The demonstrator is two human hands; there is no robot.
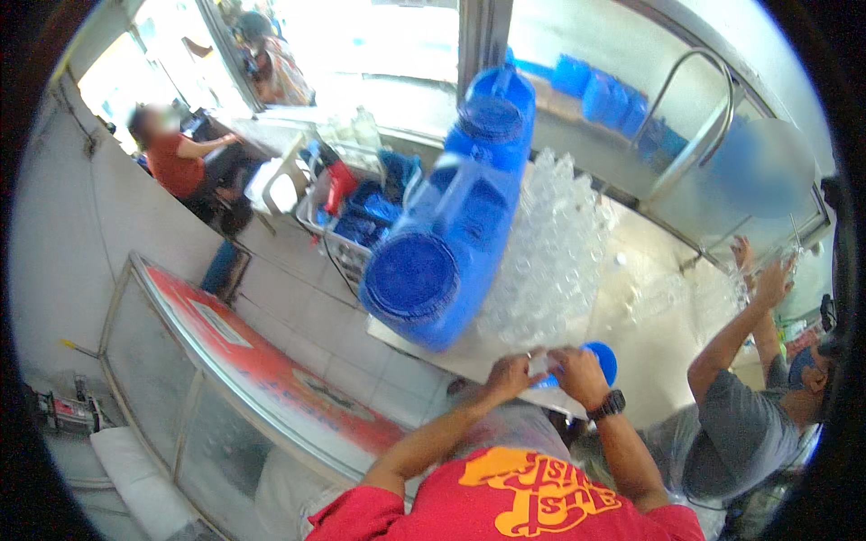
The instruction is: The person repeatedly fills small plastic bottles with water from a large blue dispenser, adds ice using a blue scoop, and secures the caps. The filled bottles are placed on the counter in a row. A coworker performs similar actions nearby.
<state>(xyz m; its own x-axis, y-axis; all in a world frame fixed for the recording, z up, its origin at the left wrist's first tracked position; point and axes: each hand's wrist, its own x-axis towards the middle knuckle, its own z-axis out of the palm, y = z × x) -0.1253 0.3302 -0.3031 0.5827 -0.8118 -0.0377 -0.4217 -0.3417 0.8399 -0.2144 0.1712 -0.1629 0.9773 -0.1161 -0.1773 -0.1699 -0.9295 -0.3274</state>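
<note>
Close together at the table's near edge, my left hand [511,377] and my right hand [580,376] both have their fingers closed on a small pale, see-through piece [539,364]. Its kind is too blurred to make out. A round blue container or lid [602,360] shows just behind my right hand, partly hidden by it. Beyond my hands, many clear plastic bottles [550,252] stand packed together on the table [631,361]. Left of them are large blue water jugs [413,278] with round blue tops, in a row.
A co-worker in grey [749,433] reaches over the table at right, near clear plastic [663,293]. A basket [347,243] of blue items stands at left beyond a red-sided glass case [262,352]. A seated person [180,162] is farther back.
</note>
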